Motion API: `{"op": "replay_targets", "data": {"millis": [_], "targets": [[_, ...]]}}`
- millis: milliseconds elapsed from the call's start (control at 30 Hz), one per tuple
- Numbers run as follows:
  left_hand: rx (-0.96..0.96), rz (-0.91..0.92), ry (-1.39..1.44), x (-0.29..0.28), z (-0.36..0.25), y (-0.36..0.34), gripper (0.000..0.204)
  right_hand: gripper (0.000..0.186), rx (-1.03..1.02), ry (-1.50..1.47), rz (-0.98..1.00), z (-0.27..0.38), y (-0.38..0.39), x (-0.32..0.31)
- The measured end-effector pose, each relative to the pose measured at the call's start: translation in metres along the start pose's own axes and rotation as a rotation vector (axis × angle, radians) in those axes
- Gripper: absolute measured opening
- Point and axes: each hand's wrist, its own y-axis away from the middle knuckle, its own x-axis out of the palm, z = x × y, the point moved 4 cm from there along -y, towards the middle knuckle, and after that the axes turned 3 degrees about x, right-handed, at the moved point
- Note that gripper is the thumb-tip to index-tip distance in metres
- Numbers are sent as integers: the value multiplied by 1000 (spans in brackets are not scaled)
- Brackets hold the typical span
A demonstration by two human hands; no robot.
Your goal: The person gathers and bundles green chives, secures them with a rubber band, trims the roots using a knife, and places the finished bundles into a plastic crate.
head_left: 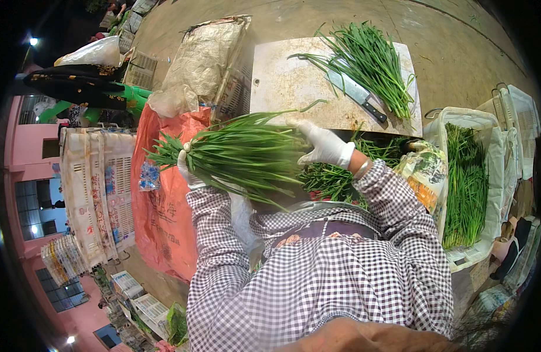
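Observation:
A thick bunch of green chives (pixel 247 144) lies sideways in front of my chest. My left hand (pixel 192 177), in a white glove, is closed around the bunch near its narrow left end. At the loose, spread-out right end of the leaves is my right hand (pixel 324 145), also white-gloved, with thumb and fingers apart; whether it touches the leaf tips I cannot tell. Past the hands, a knife (pixel 355 92) with a black handle rests on a white board (pixel 291 76). More chives (pixel 376 61) lie loose on the board, partly beside and over the blade.
Loose greens (pixel 335 182) are heaped below the board's near edge. On the right stands a white crate (pixel 498 152) packed with chives. A red plastic bag (pixel 165 217) hangs at the left, beside stacked white crates (pixel 100 182). A covered pile (pixel 203 58) stands at the far left.

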Motion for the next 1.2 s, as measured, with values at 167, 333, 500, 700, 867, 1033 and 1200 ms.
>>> {"op": "replay_targets", "data": {"millis": [167,333,500,700,867,1033,1200], "targets": [[-1,26,-11,16,-4,3,16,43,24,202,35,-26,9,28],[-23,-129,-73,-13,-17,9,14,18,68,351,43,-36,37,27],[-67,-232,-109,-29,-19,3,15,20,453,709,443,-110,92,17],[-49,-249,-19,-16,-16,9,15,27,179,274,-186,9,51,-18],[-70,-148,-32,-13,-17,-1,14,16,-88,335,-364,44,3,14],[-100,-99,-7,-5,-15,1,16,15,-40,363,-383,29,-11,38],[27,-133,-81,-20,-19,6,19,12,150,614,-187,20,2,44]]}}
